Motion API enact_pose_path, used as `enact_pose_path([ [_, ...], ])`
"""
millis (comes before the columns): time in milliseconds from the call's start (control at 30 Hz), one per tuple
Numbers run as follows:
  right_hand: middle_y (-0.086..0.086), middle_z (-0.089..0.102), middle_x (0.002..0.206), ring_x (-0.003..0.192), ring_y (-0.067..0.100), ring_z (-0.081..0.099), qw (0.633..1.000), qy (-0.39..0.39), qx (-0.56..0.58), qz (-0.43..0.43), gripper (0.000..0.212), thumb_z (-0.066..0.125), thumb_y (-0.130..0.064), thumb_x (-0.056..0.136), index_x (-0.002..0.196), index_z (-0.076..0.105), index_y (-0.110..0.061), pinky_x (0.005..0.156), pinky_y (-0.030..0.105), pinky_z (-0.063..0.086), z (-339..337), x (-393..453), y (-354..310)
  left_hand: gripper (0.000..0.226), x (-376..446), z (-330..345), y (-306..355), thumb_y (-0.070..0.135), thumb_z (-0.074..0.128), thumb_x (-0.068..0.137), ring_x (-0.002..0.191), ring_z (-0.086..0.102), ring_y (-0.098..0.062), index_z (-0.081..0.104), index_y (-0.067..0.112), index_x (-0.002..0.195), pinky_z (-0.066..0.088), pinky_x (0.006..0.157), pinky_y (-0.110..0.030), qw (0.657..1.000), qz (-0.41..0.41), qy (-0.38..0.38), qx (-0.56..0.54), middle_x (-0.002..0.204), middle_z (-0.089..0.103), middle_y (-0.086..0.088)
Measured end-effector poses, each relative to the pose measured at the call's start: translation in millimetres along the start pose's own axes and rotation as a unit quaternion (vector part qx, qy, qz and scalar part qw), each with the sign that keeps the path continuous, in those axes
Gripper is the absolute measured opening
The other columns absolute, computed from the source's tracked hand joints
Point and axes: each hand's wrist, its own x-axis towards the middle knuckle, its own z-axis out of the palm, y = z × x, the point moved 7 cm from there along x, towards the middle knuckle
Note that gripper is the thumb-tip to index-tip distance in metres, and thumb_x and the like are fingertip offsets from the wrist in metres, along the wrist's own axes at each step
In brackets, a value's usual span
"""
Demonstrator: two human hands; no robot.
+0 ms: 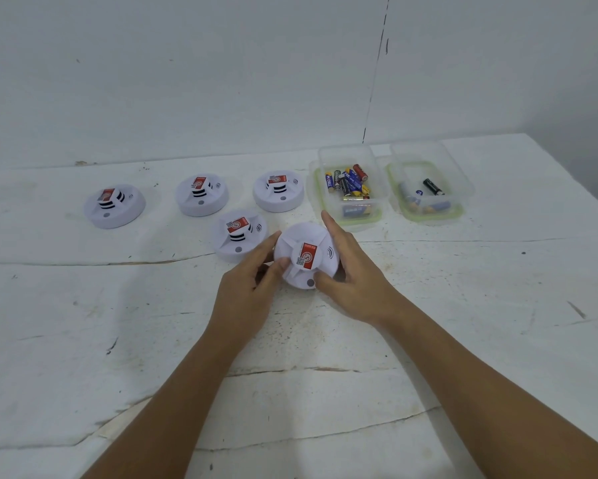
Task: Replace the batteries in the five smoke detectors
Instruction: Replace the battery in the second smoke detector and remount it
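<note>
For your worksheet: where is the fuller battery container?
In the head view, the fuller battery container sits right of centre on the table, between the rightmost detector and the sparser container.

Perhaps a workshop — scuffed white table, bare wall.

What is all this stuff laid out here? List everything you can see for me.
smoke detectors: five, white with red labels; three in a back row, one nearer, one held in the middle
left container: one, clear plastic, right of the back row, resting on a green-edged lid, holding many mixed batteries
right container: one, clear plastic, farther right, also on a green-edged lid, holding a few batteries
table: one, white, cracked and scuffed, under everything
wall: white, behind the table
left hand: grips the held detector's left edge
right hand: grips its right side
</note>
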Motion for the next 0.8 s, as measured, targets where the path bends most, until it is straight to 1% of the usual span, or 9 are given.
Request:
enact_pose_path([
  [67, -0.021, 0.038, 0.148, 0.142, 0.004, 0.04, 1.0, -0.002, -0.002, -0.001, 0.098, 0.059, -0.051, 0.076, 0.161, 0.008, -0.051, 0.113, 0.046, 0.046, 0.1, 0.0, -0.6, 0.048, -0.2, 0.2, 0.7, 0.045, 0.054, 0.103, 0.121, 0.06, 0.004, 0.051, 0.036, 0.151, 0.047, 0.097, -0.008, 1.0, 0.0, -0.003, -0.002, 0.135, 0.066, 0.021],
  [133, -0.021, 0.037, 0.149, 0.143, 0.005, 0.04, 1.0, -0.001, -0.003, -0.003, 0.099, 0.059, -0.051, 0.077, 0.161, 0.008, -0.05, 0.113, 0.046, 0.046, -0.1, 0.2, -1.1, 0.048, -0.4, 0.0, 1.1, 0.045, 0.054, 0.103, 0.121, 0.06, 0.003, 0.051, 0.036, 0.15, 0.047, 0.097, -0.011, 1.0, 0.0, -0.002, -0.003, 0.134, 0.066, 0.021],
  [267, -0.023, 0.038, 0.145, 0.14, 0.005, 0.042, 1.0, 0.0, -0.008, -0.004, 0.097, 0.06, -0.05, 0.078, 0.159, 0.006, -0.055, 0.111, 0.046, 0.048, 0.0, 0.3, 0.4, 0.049, -0.7, -0.3, 1.2, 0.044, 0.054, 0.103, 0.123, 0.061, -0.001, 0.051, 0.035, 0.151, 0.05, 0.103, -0.02, 1.0, 0.0, -0.001, -0.005, 0.136, 0.066, 0.018],
  [333, -0.024, 0.039, 0.143, 0.14, 0.005, 0.043, 1.0, 0.002, -0.007, -0.004, 0.096, 0.062, -0.048, 0.079, 0.158, 0.006, -0.058, 0.11, 0.047, 0.048, 0.1, 0.6, 1.5, 0.047, -0.7, -0.4, 0.4, 0.043, 0.055, 0.104, 0.121, 0.061, -0.001, 0.051, 0.036, 0.151, 0.05, 0.101, -0.019, 1.0, 0.001, 0.0, -0.003, 0.133, 0.067, 0.018],
  [433, -0.021, 0.04, 0.143, 0.139, 0.005, 0.043, 1.0, 0.003, -0.008, -0.003, 0.097, 0.061, -0.048, 0.078, 0.158, 0.007, -0.057, 0.11, 0.047, 0.048, 0.2, 0.6, 1.1, 0.048, 0.0, -0.2, -1.1, 0.046, 0.054, 0.104, 0.121, 0.061, 0.0, 0.051, 0.037, 0.151, 0.047, 0.097, -0.012, 1.0, 0.0, -0.001, 0.004, 0.133, 0.067, 0.019],
  [567, -0.018, 0.04, 0.146, 0.14, 0.005, 0.042, 1.0, 0.004, -0.003, -0.002, 0.099, 0.06, -0.051, 0.076, 0.16, 0.008, -0.052, 0.111, 0.046, 0.048, 0.2, 0.4, 0.3, 0.049, 0.6, 0.4, -1.1, 0.047, 0.053, 0.104, 0.123, 0.059, 0.002, 0.05, 0.037, 0.151, 0.048, 0.1, -0.015, 1.0, 0.001, -0.002, 0.003, 0.134, 0.066, 0.02],
  [633, -0.017, 0.039, 0.148, 0.141, 0.005, 0.042, 1.0, 0.005, -0.002, -0.003, 0.099, 0.06, -0.05, 0.076, 0.161, 0.008, -0.05, 0.112, 0.046, 0.047, 0.1, 0.5, 0.4, 0.049, 0.5, 0.5, -1.2, 0.047, 0.053, 0.103, 0.123, 0.059, 0.003, 0.05, 0.037, 0.152, 0.048, 0.099, -0.013, 1.0, 0.0, -0.002, 0.004, 0.135, 0.065, 0.02],
  [700, -0.017, 0.04, 0.147, 0.14, 0.005, 0.042, 1.0, 0.005, -0.003, -0.002, 0.099, 0.06, -0.05, 0.077, 0.16, 0.008, -0.051, 0.111, 0.047, 0.047, 0.0, 0.4, 0.5, 0.05, 0.6, 0.6, -0.8, 0.047, 0.053, 0.103, 0.124, 0.059, 0.001, 0.049, 0.037, 0.152, 0.048, 0.1, -0.014, 1.0, 0.001, -0.002, 0.004, 0.137, 0.065, 0.019],
  [800, -0.018, 0.039, 0.148, 0.141, 0.005, 0.041, 1.0, 0.006, -0.001, -0.002, 0.098, 0.06, -0.051, 0.077, 0.16, 0.008, -0.052, 0.112, 0.047, 0.047, -0.2, 0.4, 0.1, 0.049, 0.4, 0.8, -0.3, 0.046, 0.053, 0.103, 0.124, 0.059, 0.001, 0.05, 0.037, 0.152, 0.046, 0.098, -0.011, 1.0, -0.001, -0.002, 0.0, 0.137, 0.064, 0.019],
])
